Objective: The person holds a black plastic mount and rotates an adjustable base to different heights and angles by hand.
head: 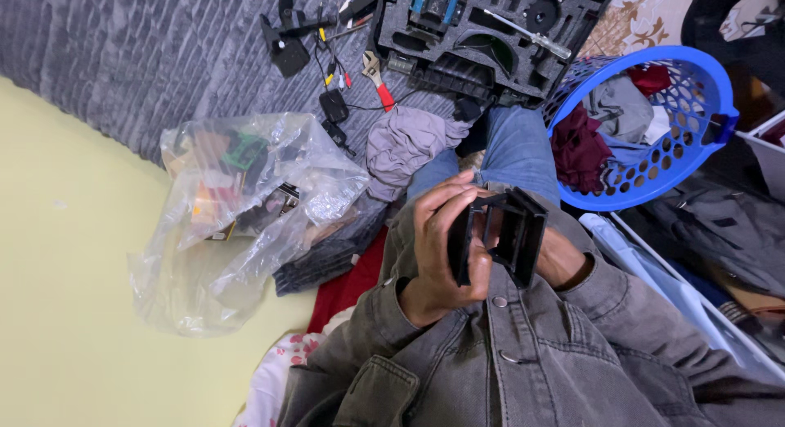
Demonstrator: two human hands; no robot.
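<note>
Both my hands hold a black boxy plastic frame (500, 233) over my lap. My left hand (437, 251) wraps its left side, fingers curled over the top edge. My right hand (560, 255) is mostly hidden behind the frame's right side, gripping it from behind. I wear a grey denim jacket (523, 361) and blue jeans (511, 149).
A crumpled clear plastic bag (245, 206) with small boxes lies at left on a pale floor. A black foam-lined tool case (482, 34), loose tools and cables lie on a grey rug (123, 59). A blue laundry basket (654, 124) of clothes stands at right.
</note>
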